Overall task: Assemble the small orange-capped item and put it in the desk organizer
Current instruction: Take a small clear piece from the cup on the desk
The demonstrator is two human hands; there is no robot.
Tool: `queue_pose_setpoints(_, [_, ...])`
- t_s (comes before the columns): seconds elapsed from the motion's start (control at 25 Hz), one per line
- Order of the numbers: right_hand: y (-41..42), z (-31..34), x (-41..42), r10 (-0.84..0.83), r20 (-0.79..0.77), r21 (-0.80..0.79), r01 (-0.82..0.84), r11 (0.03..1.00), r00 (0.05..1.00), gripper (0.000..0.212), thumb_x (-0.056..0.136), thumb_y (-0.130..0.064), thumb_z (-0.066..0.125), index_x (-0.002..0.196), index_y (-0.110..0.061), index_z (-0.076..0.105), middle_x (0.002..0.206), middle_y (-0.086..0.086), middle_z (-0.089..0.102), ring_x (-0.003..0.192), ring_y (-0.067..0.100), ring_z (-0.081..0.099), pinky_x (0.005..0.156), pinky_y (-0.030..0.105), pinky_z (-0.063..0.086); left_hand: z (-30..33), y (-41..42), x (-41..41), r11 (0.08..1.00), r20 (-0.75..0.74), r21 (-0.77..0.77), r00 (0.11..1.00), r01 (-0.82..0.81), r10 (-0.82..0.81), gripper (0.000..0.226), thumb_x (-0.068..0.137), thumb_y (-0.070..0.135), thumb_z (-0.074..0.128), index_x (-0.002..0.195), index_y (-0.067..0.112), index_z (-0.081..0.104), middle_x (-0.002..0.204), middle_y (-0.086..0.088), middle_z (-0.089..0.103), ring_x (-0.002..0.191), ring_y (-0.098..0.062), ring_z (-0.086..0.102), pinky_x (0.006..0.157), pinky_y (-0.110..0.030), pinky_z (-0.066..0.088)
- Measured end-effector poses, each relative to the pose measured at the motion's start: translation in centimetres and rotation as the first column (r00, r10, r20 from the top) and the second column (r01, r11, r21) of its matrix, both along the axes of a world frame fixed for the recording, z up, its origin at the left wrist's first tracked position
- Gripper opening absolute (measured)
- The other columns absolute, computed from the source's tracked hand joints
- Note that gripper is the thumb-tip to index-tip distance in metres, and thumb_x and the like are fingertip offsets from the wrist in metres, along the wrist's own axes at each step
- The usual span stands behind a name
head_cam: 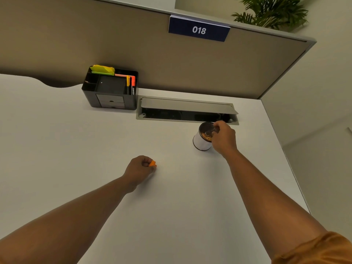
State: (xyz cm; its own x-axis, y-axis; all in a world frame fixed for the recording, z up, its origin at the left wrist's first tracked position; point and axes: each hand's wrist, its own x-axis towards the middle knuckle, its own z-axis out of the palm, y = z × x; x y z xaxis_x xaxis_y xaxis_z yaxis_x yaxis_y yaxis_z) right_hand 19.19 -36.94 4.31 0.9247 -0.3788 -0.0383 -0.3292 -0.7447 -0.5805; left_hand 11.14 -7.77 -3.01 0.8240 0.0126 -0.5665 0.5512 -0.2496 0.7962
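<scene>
My left hand (140, 167) is curled on the white desk (76, 149), pinching the small orange cap (152, 164) at the fingertips. My right hand (223, 137), well apart, grips something small and metallic over a white cup (200, 141). The black desk organizer (111, 88) stands far back by the partition.

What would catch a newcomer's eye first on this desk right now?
Probably the orange piece pinched in the left hand at mid-desk, the brightest spot on the white desk. Next, the right hand with its grip at the top of a white can near the open cable tray. Behind, the black organizer with yellow notes and markers sits against the partition, under the blue 018 sign.
</scene>
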Motion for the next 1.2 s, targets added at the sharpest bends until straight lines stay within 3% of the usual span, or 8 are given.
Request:
queue_pose_setpoints(0.12, [0.51,-0.02,-0.15,-0.006,0.082,0.029,0.004,1.000,0.997,0.040,0.098,-0.008,0.059,0.138,-0.014,0.057,0.138,0.013,0.061,0.127,0.034,0.056,0.101,0.041,0.050,-0.06,0.02,-0.09,1.000,0.004,-0.010,1.000,-0.008,0.008,0.016,0.084,0.012,0.078,0.098,0.015,0.069,0.106,-0.016,0.074,0.087,-0.021,0.066,0.074,-0.027,0.050])
queue_pose_setpoints(0.2, [0.87,-0.28,-0.36,0.044,0.067,0.015,-0.045,0.999,0.997,0.040,0.098,-0.013,0.061,0.138,-0.014,0.057,0.138,0.012,0.062,0.128,0.033,0.056,0.103,0.041,0.048,-0.06,0.00,-0.22,1.000,0.005,-0.019,1.000,-0.012,0.012,0.016,0.085,0.012,0.078,0.098,0.015,0.069,0.106,-0.015,0.075,0.088,-0.020,0.066,0.074,-0.027,0.050])
queue_pose_setpoints(0.48, [1.09,-0.53,-0.73,0.002,0.047,0.074,-0.005,0.997,0.999,0.032,0.090,-0.020,0.073,0.120,-0.017,0.063,0.114,0.007,0.073,0.104,0.028,0.068,0.081,0.028,0.049,0.00,0.02,-0.40,1.000,0.003,-0.025,1.000,-0.012,0.012,0.015,0.085,0.014,0.078,0.096,0.017,0.069,0.104,-0.012,0.075,0.084,-0.016,0.066,0.070,-0.023,0.049])
queue_pose_setpoints(0.72, [0.91,-0.58,-0.45,-0.027,0.023,0.129,0.023,0.991,0.999,0.023,0.087,-0.016,0.076,0.108,-0.019,0.066,0.097,0.001,0.071,0.093,0.022,0.067,0.079,0.028,0.051,-0.12,-0.02,-0.48,0.999,0.012,-0.037,1.000,-0.009,0.010,0.015,0.086,0.012,0.076,0.099,0.014,0.069,0.105,-0.014,0.076,0.090,-0.020,0.068,0.073,-0.023,0.050])
queue_pose_setpoints(0.92, [0.89,-0.94,-0.50,-0.059,0.031,0.106,0.055,0.993,0.998,0.023,0.088,-0.016,0.075,0.109,-0.016,0.065,0.101,0.003,0.069,0.090,0.020,0.062,0.080,0.030,0.051,-0.15,0.04,-0.55,0.999,0.011,-0.042,1.000,-0.008,0.009,0.014,0.087,0.013,0.076,0.098,0.015,0.068,0.104,-0.013,0.076,0.094,-0.022,0.070,0.073,-0.024,0.050])
queue_pose_setpoints(1.2, [1.03,-0.82,-0.87,-0.189,0.131,0.234,0.155,0.960,0.973,0.024,0.091,-0.011,0.069,0.110,-0.024,0.061,0.104,0.002,0.065,0.097,0.020,0.062,0.074,0.022,0.049,-0.04,-0.01,-0.57,0.999,0.001,-0.042,1.000,-0.007,0.007,0.014,0.087,0.012,0.076,0.098,0.016,0.068,0.104,-0.011,0.076,0.089,-0.018,0.068,0.071,-0.024,0.049])
